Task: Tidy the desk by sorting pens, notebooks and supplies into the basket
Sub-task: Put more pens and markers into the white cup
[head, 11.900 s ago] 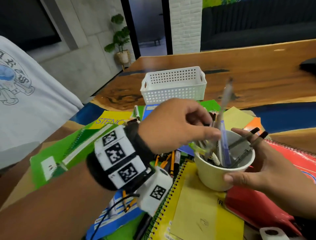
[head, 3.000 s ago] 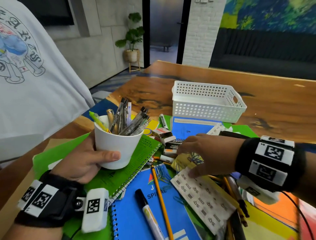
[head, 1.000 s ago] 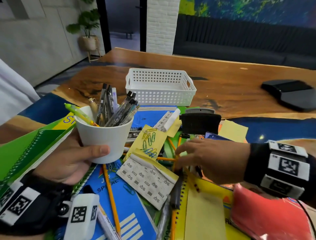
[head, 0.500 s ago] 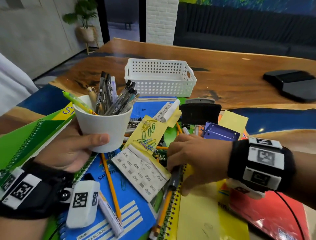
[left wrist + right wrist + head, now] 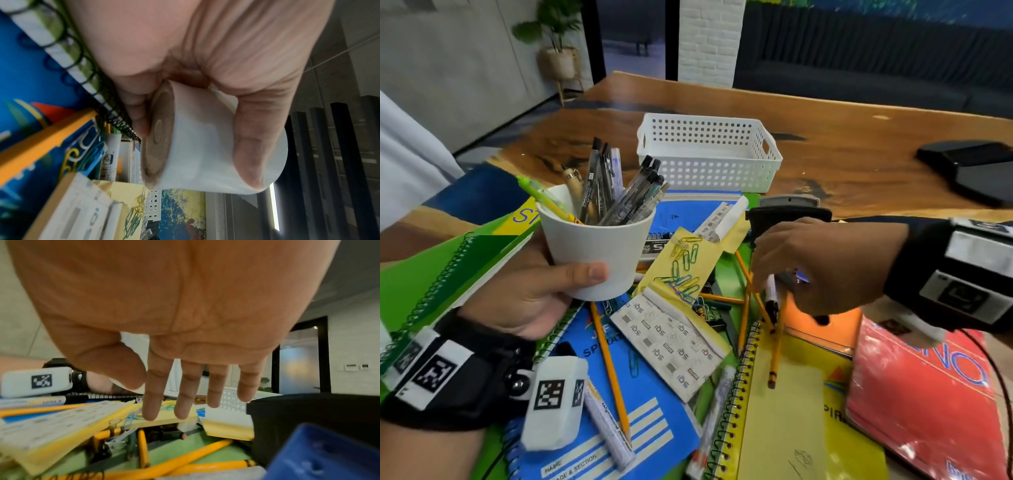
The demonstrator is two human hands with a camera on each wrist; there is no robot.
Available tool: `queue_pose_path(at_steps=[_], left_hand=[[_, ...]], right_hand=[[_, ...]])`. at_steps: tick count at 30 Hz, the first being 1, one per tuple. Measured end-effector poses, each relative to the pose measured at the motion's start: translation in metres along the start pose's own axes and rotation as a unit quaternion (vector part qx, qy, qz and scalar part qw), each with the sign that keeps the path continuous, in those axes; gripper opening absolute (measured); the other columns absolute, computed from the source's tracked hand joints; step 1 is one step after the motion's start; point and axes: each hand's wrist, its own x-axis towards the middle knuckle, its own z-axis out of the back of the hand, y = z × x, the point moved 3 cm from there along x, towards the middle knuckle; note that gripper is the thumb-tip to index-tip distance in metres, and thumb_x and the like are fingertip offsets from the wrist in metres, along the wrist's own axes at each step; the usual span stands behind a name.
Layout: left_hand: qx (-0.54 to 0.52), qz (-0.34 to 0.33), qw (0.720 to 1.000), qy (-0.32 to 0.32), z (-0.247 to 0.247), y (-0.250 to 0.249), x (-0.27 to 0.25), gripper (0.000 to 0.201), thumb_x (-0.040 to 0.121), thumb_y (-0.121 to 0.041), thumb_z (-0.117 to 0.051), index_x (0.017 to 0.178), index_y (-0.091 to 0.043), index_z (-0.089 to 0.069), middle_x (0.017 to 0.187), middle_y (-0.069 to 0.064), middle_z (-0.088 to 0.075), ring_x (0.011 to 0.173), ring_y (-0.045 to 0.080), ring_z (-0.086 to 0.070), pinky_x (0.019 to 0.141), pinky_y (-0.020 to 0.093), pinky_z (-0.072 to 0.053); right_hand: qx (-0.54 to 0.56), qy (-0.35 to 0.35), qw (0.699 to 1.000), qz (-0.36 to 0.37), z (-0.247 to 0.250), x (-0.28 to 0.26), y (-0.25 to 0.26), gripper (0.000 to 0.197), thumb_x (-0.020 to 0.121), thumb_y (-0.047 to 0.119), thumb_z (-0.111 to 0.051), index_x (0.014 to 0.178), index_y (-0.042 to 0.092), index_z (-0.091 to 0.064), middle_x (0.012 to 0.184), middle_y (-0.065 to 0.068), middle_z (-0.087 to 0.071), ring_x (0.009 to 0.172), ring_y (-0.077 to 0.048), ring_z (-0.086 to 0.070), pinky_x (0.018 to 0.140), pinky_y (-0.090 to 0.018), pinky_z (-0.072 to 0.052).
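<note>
I had the left hand [image 5: 524, 294] wrapped round the white pen cup [image 5: 599, 253], the right hand [image 5: 822, 267] straight-fingered right above the yellow pencils [image 5: 776, 342], lying roughly near-to-far, with the white basket [image 5: 709, 171] far behind.

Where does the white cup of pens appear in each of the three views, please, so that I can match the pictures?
Head: the white cup is left of centre, gripped by the left hand.
Left wrist: the cup fills the centre, seen from its base, thumb across its wall.
Right wrist: hidden behind the right hand, so not visible.
Shared landmark: the yellow pad with paper clips.
</note>
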Motion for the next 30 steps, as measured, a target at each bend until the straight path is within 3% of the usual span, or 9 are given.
queue_pose_path(at_steps=[4, 8, 10, 12, 14, 16, 20, 27, 30], left_hand=[[-0.002, 0.002, 1.000, 0.002, 0.000, -0.001, -0.001, 0.125, 0.036, -0.026, -0.101, 0.146, -0.009, -0.043, 0.134, 0.025, -0.059, 0.121, 0.040, -0.060, 0.088, 0.041, -0.057], [-0.009, 0.005, 1.000, 0.003, 0.000, -0.002, -0.002, 0.126, 0.035, -0.027, -0.101, 0.145, -0.009, -0.043, 0.134, 0.026, -0.058, 0.121, 0.041, -0.060, 0.089, 0.044, -0.057], [-0.017, 0.005, 1.000, 0.000, -0.002, -0.002, -0.003, 0.126, 0.035, -0.026, -0.101, 0.146, -0.011, -0.043, 0.133, 0.025, -0.059, 0.120, 0.041, -0.061, 0.087, 0.044, -0.057], [-0.019, 0.000, 1.000, -0.007, -0.003, -0.003, -0.004, 0.126, 0.034, -0.025, -0.101, 0.145, -0.011, -0.044, 0.132, 0.024, -0.061, 0.118, 0.040, -0.062, 0.085, 0.043, -0.058], [-0.020, -0.004, 1.000, -0.006, -0.005, -0.004, -0.004, 0.125, 0.035, -0.025, -0.101, 0.144, -0.008, -0.044, 0.129, 0.024, -0.063, 0.115, 0.040, -0.064, 0.083, 0.041, -0.058], [-0.019, -0.005, 1.000, -0.005, -0.005, -0.004, -0.005, 0.123, 0.035, -0.024, -0.101, 0.143, -0.008, -0.045, 0.126, 0.023, -0.065, 0.113, 0.040, -0.065, 0.081, 0.040, -0.058], [-0.026, -0.016, 1.000, 0.004, -0.004, -0.003, -0.004, 0.098, 0.051, -0.004, -0.082, 0.141, -0.017, -0.049, 0.129, 0.018, -0.065, 0.116, 0.038, -0.064, 0.090, 0.045, -0.057], [-0.024, -0.006, 1.000, 0.002, -0.001, 0.000, -0.001, 0.114, 0.038, -0.023, -0.100, 0.140, -0.015, -0.051, 0.130, 0.022, -0.063, 0.120, 0.039, -0.061, 0.098, 0.051, -0.051], [-0.023, -0.015, 1.000, 0.009, 0.001, 0.002, 0.000, 0.104, 0.045, -0.015, -0.095, 0.140, -0.018, -0.052, 0.132, 0.020, -0.062, 0.122, 0.039, -0.060, 0.099, 0.052, -0.050]], right_hand=[[0.031, -0.051, 0.998, -0.007, 0.003, 0.035, 0.018, 0.054, 0.085, 0.034, -0.056, 0.138, 0.044, -0.049, 0.144, 0.012, -0.045, 0.130, -0.015, -0.046, 0.103, -0.043, -0.047], [0.003, -0.010, 1.000, -0.026, 0.003, 0.075, 0.030, 0.090, 0.087, 0.019, -0.062, 0.157, 0.042, -0.010, 0.164, 0.004, -0.017, 0.146, -0.027, -0.030, 0.105, -0.049, -0.047], [-0.008, 0.014, 1.000, -0.020, 0.004, 0.087, 0.036, 0.096, 0.087, 0.012, -0.060, 0.158, 0.043, -0.004, 0.167, 0.004, -0.008, 0.150, -0.031, -0.020, 0.109, -0.052, -0.043], [-0.045, 0.008, 0.999, -0.004, 0.006, 0.095, 0.043, 0.089, 0.086, 0.009, -0.058, 0.157, 0.040, -0.013, 0.167, 0.003, -0.007, 0.153, -0.032, -0.014, 0.115, -0.052, -0.036], [-0.094, -0.019, 0.995, 0.012, 0.008, 0.096, 0.048, 0.079, 0.085, 0.020, -0.064, 0.153, 0.031, -0.027, 0.161, -0.001, -0.025, 0.149, -0.031, -0.024, 0.116, -0.051, -0.033], [-0.161, -0.038, 0.986, 0.008, 0.010, 0.093, 0.047, 0.076, 0.078, 0.040, -0.072, 0.143, 0.024, -0.036, 0.137, -0.001, -0.049, 0.130, -0.028, -0.047, 0.113, -0.054, -0.033], [-0.191, -0.051, 0.979, -0.054, 0.018, 0.072, 0.029, 0.082, 0.064, 0.060, -0.074, 0.130, 0.025, -0.040, 0.114, 0.002, -0.054, 0.102, -0.024, -0.056, 0.096, -0.049, -0.045], [-0.272, -0.150, 0.944, -0.115, 0.041, 0.028, 0.001, 0.062, 0.069, 0.033, -0.058, 0.129, 0.023, -0.045, 0.116, -0.002, -0.052, 0.104, -0.028, -0.052, 0.084, -0.045, -0.044], [-0.279, -0.184, 0.932, -0.142, 0.048, 0.020, -0.009, 0.056, 0.067, 0.027, -0.053, 0.122, 0.022, -0.051, 0.112, -0.002, -0.055, 0.103, -0.030, -0.052, 0.081, -0.043, -0.041]])
